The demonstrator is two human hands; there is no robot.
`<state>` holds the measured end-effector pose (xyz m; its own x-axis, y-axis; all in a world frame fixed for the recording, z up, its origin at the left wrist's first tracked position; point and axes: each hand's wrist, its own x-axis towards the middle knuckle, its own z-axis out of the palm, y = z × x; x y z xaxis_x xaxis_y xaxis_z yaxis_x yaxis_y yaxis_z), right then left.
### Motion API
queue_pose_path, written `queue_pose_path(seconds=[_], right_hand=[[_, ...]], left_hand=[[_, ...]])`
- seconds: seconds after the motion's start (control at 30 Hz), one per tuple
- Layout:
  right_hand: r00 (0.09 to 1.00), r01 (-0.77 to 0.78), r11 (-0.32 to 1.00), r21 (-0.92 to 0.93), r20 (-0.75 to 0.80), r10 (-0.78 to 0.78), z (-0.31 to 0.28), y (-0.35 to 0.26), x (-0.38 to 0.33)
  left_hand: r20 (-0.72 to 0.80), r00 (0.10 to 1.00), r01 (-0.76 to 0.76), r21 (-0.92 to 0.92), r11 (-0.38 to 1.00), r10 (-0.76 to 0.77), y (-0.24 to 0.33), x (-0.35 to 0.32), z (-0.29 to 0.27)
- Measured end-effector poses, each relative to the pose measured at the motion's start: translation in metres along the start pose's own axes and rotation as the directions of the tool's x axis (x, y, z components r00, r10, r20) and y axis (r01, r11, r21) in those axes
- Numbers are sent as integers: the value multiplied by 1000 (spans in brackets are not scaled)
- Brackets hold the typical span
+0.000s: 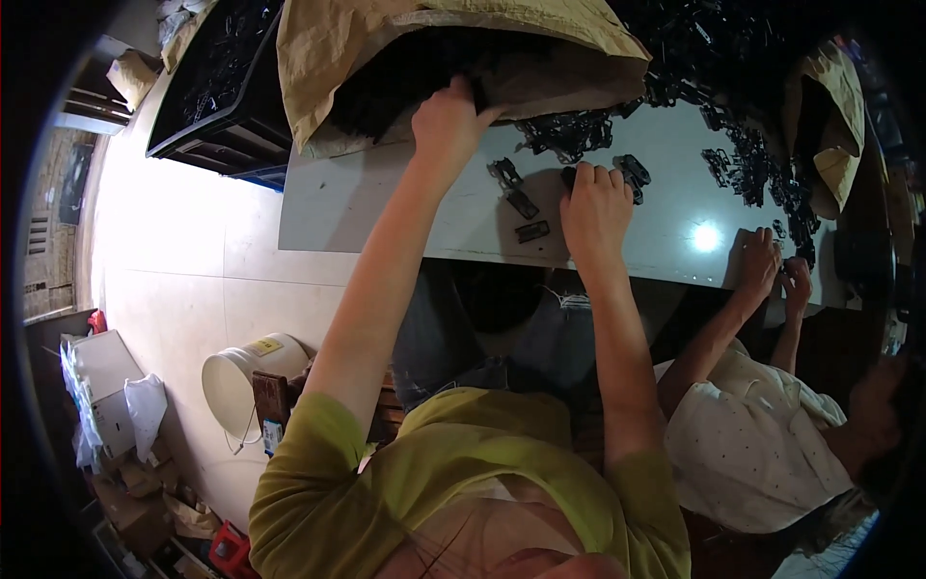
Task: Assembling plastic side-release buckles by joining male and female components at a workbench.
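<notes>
My left hand (449, 121) reaches into the mouth of a brown paper sack (579, 85), its thumb stretched away from the fingers. Dark parts fill the shadowed inside, and the fingertips are partly lost against them. On the white table (386, 217), my right hand (596, 207) is closed, fingers curled down over a small black plastic part (569, 178). Just beyond its knuckles lies another black part (634, 172). Between my hands are a few loose black plastic pieces (521, 201), one of them a small rectangular frame (531, 232) near the table edge.
A heap of black parts (569, 135) spreads by the sack and along the table's right. A co-worker's hands (762, 261) handle small parts at the right, beside another paper sack (837, 125). A black crate (217, 135) stands left; a white bucket (231, 386) lies on the floor.
</notes>
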<state>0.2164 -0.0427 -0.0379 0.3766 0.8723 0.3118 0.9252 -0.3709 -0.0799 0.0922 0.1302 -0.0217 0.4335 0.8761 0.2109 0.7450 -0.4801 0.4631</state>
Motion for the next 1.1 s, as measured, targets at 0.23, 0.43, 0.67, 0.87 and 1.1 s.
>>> queue_pose_path(seconds=[0.23,0.43,0.67,0.87,1.1], right_hand=[[988,-21,944,330,-136,69,-23,-1,-23],[997,61,655,753,-81,1,-69,-20,-16],[980,198,776,599,-97,-176,-73,-23,-19],[970,235,769,595,-98,-221,-77,-23,-27],[983,181,749,637,-96,-156,-80,-20,-39]], left_hand=[[-119,991,-75,-125,989,60,-15,-28,-12],[6,975,-202,-392,898,222,10,-93,-40],[84,964,-153,-597,788,251,26,-110,-55],[162,951,-103,-642,760,265,25,-119,-57],[187,932,-84,-722,687,311,18,-124,-58]])
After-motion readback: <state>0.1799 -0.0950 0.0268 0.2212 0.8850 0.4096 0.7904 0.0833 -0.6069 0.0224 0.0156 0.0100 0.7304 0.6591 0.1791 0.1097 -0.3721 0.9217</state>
